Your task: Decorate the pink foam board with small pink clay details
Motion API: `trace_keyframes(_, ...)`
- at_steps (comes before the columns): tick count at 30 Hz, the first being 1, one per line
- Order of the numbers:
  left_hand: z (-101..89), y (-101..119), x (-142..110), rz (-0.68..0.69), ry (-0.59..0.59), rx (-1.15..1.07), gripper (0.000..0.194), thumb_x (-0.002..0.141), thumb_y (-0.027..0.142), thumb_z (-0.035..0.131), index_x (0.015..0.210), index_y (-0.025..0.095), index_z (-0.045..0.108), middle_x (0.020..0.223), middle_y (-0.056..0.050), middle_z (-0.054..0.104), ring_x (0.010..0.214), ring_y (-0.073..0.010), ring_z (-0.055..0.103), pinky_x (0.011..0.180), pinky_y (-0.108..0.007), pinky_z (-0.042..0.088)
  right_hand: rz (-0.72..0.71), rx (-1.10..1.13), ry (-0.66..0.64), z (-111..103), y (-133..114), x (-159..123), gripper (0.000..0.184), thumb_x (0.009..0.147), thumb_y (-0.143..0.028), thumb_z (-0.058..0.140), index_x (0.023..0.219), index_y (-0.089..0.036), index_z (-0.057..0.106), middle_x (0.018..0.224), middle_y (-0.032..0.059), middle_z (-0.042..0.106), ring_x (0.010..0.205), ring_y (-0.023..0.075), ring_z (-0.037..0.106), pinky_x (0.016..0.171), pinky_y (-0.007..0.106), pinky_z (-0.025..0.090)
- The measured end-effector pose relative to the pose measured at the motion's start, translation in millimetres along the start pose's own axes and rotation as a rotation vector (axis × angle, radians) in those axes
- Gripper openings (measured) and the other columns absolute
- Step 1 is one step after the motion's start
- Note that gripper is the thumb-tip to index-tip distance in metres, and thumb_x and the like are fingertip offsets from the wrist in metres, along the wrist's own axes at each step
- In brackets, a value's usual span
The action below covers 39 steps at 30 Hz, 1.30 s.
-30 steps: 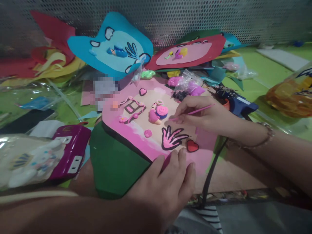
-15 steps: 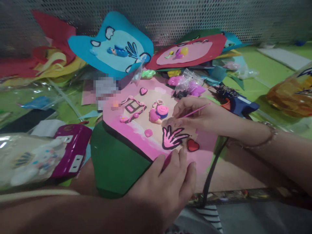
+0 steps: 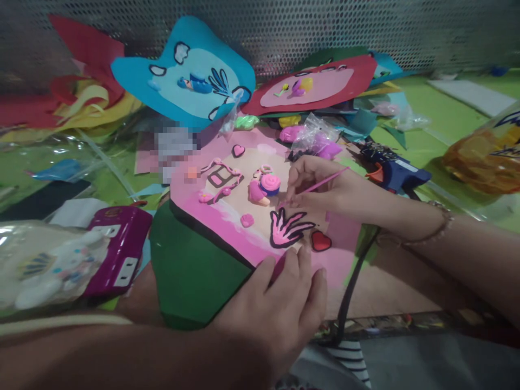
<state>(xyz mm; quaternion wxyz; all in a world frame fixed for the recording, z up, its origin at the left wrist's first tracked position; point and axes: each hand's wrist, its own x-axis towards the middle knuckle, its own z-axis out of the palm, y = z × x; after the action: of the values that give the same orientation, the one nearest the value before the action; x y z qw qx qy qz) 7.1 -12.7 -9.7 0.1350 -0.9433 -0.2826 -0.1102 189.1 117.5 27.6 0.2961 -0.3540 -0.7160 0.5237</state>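
A pink paper picture (image 3: 345, 254) with a beige centre lies before me, its lower left edge over a green sheet (image 3: 195, 276). On it are a pink clay snail (image 3: 257, 192) with a coiled shell, a black-outlined pink branching shape (image 3: 283, 232), a red heart (image 3: 320, 241) and a pink-and-brown frame (image 3: 224, 177). My right hand (image 3: 320, 184) pinches a thin pink stick (image 3: 327, 180), its tip just above the branching shape. My left hand (image 3: 280, 303) rests with spread fingers on the picture's near edge, holding nothing.
Behind stand a blue paper picture (image 3: 182, 97) and a red one (image 3: 317, 81). Bagged clay lumps (image 3: 320, 146) lie past my right hand, near a dark blue tool (image 3: 400, 170). An orange-filled bag (image 3: 483, 157) is at right, a purple case (image 3: 119, 249) at left.
My right hand has shifted very slightly left, and the stick's lower end shows more clearly between the fingertips. My left hand stays in place.
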Motion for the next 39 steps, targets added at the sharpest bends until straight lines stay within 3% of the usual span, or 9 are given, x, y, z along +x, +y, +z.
trace_keyframes(6, -0.3, -0.7, 1.0, -0.004, 0.006, 0.012, 0.04, 0.093, 0.02, 0.036, 0.13, 0.005, 0.046, 0.136, -0.022, 0.047, 0.126, -0.034, 0.044, 0.095, -0.046, 0.04, 0.058, 0.104, 0.015, -0.3, 10.2, 6.8, 0.029, 0.073, -0.005, 0.059, 0.087, -0.023, 0.04, 0.075, -0.0032, 0.069, 0.073, 0.0152, 0.069, 0.063, 0.027, 0.055)
trace_keyframes(12, -3.0, -1.5, 4.7, 0.011, 0.017, 0.0, 0.036, 0.092, 0.013, 0.038, 0.124, 0.005, 0.052, 0.131, -0.023, 0.051, 0.12, -0.0351, 0.05, 0.088, -0.047, 0.047, -0.009, 0.014, 0.073, 0.3, 6.5, 6.5, 0.018, 0.08, -0.01, 0.055, 0.084, -0.021, 0.042, 0.075, -0.0014, 0.064, 0.076, 0.0145, 0.067, 0.067, 0.028, 0.053)
trace_keyframes(17, -8.3, 2.6, 4.3, 0.002, 0.122, -0.027, 0.027, 0.091, 0.015, 0.048, 0.114, 0.006, 0.059, 0.12, -0.021, 0.06, 0.114, -0.0344, 0.056, 0.086, -0.043, 0.051, -0.047, 0.009, 0.007, 2.5, 2.7, 2.2, 0.015, 0.083, -0.009, 0.05, 0.086, -0.021, 0.041, 0.076, -0.0012, 0.064, 0.078, 0.0147, 0.067, 0.065, 0.027, 0.052)
trace_keyframes(23, -8.6, 4.3, 2.4, 0.004, 0.12, -0.042, 0.027, 0.091, 0.011, 0.046, 0.114, 0.006, 0.06, 0.119, -0.021, 0.061, 0.114, -0.0339, 0.056, 0.085, -0.042, 0.054, -0.043, 0.062, -0.112, 6.2, 4.9, 0.4, 0.017, 0.084, -0.008, 0.047, 0.09, -0.021, 0.038, 0.083, 0.0017, 0.065, 0.084, 0.016, 0.067, 0.073, 0.032, 0.054)
trace_keyframes(39, -5.9, 3.0, 3.5, 0.03, 0.148, -0.032, 0.025, 0.089, 0.015, 0.057, 0.112, 0.004, 0.061, 0.116, -0.024, 0.061, 0.111, -0.0357, 0.057, 0.079, -0.042, 0.057, -0.01, 0.037, -0.106, 9.9, 0.0, 1.8, 0.017, 0.085, -0.003, 0.044, 0.094, -0.018, 0.041, 0.08, 0.0011, 0.063, 0.077, 0.0127, 0.065, 0.069, 0.026, 0.053)
